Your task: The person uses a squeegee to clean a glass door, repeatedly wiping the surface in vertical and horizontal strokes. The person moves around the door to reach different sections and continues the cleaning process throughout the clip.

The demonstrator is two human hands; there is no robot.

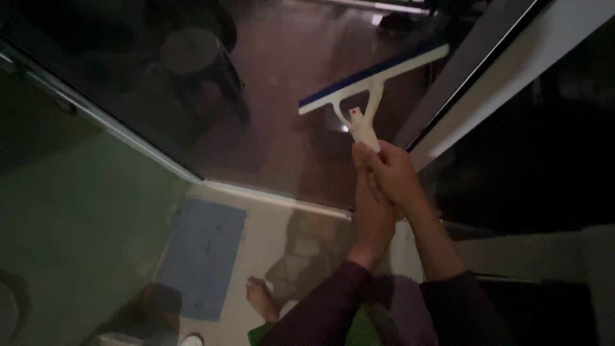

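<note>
1. I see both hands wrapped together around the handle of a squeegee (368, 96): the right hand (392, 174) is clenched on top, just under the neck of the tool, and the left hand (371, 214) clasps it from below, pressed against the right one.
2. The squeegee is white plastic with a forked neck, a small red mark on the handle and a long straight bar edged with a dark blue rubber blade. It stands above the hands, bar tilted, its right end higher.
3. The blade sits against a glass pane (282, 77), close to the pale frame (493, 77) that slants to the right of the squeegee.
4. Dark maroon sleeves (333, 301) run down from the hands to the bottom edge.
5. Below the squeegee lies a pale tiled floor with a blue mat (202, 256) to the lower left and a bare foot (261, 300) just beside it.
6. Behind the glass, left of the squeegee, I make out a dark round stool (192, 54); the room is dim, and I cannot tell what fills the black area to the right.
</note>
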